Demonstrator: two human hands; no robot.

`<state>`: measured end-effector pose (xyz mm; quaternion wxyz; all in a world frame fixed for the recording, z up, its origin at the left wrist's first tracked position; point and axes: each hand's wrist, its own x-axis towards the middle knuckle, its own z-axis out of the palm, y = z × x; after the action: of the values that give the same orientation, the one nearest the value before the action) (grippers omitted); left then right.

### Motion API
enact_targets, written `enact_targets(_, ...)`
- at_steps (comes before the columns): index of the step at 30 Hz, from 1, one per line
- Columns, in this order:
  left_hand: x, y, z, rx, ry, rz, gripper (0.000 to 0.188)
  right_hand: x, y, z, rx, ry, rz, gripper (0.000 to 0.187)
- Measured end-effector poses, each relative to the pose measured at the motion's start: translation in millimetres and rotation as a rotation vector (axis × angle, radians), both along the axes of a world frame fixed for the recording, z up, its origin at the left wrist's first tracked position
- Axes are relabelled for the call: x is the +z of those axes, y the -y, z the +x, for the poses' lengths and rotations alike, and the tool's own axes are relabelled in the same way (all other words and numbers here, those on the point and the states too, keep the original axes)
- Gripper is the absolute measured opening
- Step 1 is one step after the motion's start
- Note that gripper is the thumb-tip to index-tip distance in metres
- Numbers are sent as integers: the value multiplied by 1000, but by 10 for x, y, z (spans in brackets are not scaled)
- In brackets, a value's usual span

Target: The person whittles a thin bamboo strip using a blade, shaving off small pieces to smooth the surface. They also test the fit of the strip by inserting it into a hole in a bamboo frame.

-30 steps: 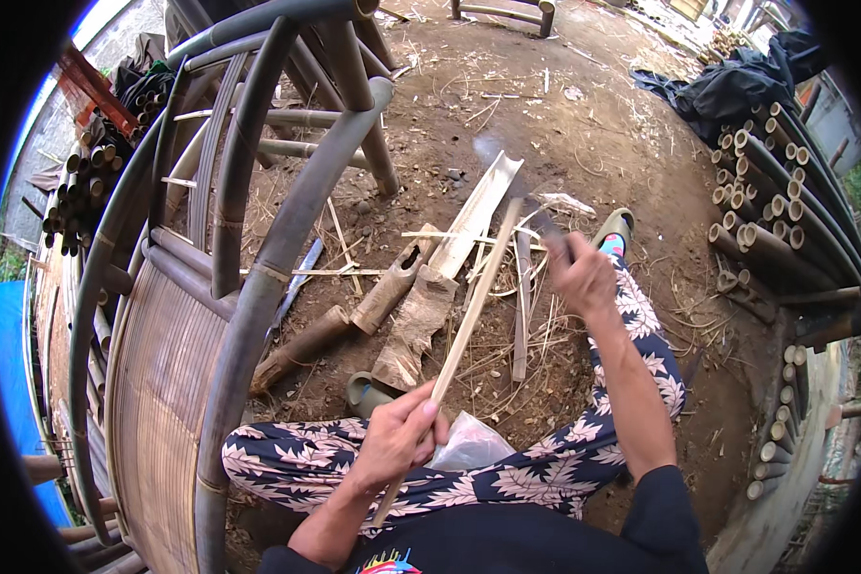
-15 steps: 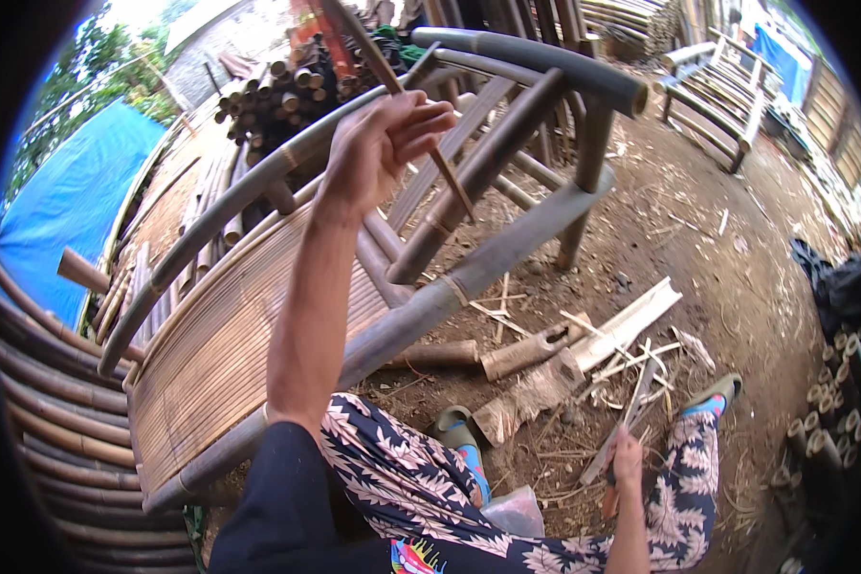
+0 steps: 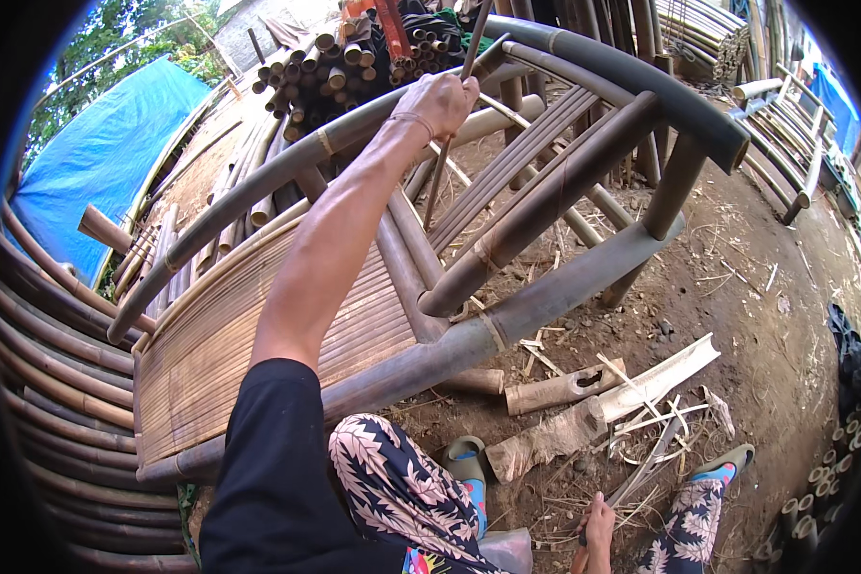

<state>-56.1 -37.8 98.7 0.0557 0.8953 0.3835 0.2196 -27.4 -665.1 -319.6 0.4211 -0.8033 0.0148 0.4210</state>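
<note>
My left hand [image 3: 442,101] is raised high and closed around a thin bamboo strip [image 3: 437,182], which runs steeply down between the back rails of a large bamboo bench [image 3: 545,306]. The hand is level with the bench's curved top rail [image 3: 631,72]. The bench's slatted seat [image 3: 220,330] lies to the left under my arm. My right hand [image 3: 598,524] is low by my knee, fingers curled on the handle of a long dark blade [image 3: 646,469] that points up over the dirt. My legs in flowered trousers fill the lower edge.
Split bamboo pieces [image 3: 607,387] and shavings lie on the dirt before my feet. Stacked bamboo poles [image 3: 340,67] stand behind the bench, more poles [image 3: 48,335] at left, and a blue tarp [image 3: 96,163]. Further bamboo frames [image 3: 784,105] are at the back right.
My left hand has lifted the bamboo strip from my lap up to the bench's back rails. My right hand has dropped from the split bamboo to my knee. The view has swung left.
</note>
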Motion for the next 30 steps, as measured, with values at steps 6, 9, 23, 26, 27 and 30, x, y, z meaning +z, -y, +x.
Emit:
enact_targets(6,41,-143,202,20,-151,-96,61,-19,-88,43,-28,-17,20,60)
enact_targets(9,-21,-287,338,20,-202,-219,51,-33,-70,52,-45,-27,28,60)
enact_targets(23,-1202,-717,565,-74,129,136,53,-276,-39,165,-189,-73,126,58)
enact_targets(26,-1062,-809,541,-15,27,-104,61,159,-223,104,-18,151,96,52)
enact_targets(27,-1045,-839,563,-19,16,-136,62,84,-196,88,-29,148,81,52)
enact_targets(30,-935,-742,641,35,-42,-331,60,238,-247,85,-57,17,93,52)
